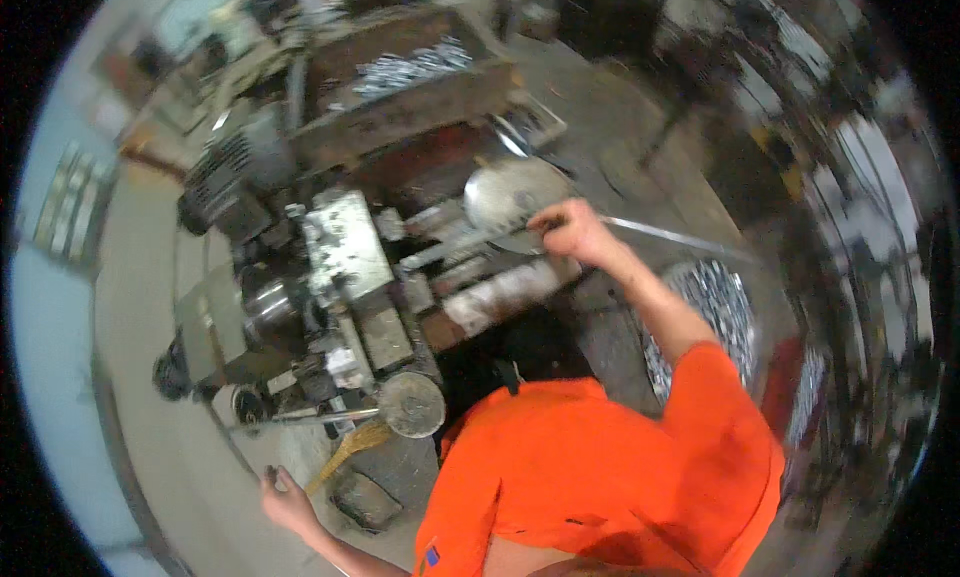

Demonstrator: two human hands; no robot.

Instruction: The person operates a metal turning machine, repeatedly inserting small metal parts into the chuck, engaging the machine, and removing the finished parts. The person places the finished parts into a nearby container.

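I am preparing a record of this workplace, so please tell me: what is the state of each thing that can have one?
Right hand: fingers curled, near the round disc; grip blurred.
Round disc: turning or still, cannot tell.
Left hand: fingers bent; holding anything, unclear.
Broom: aslant, bristles toward the machine.
Finned motor: running or stopped, cannot tell.
Large tray: open, partly filled with loose metal pieces.
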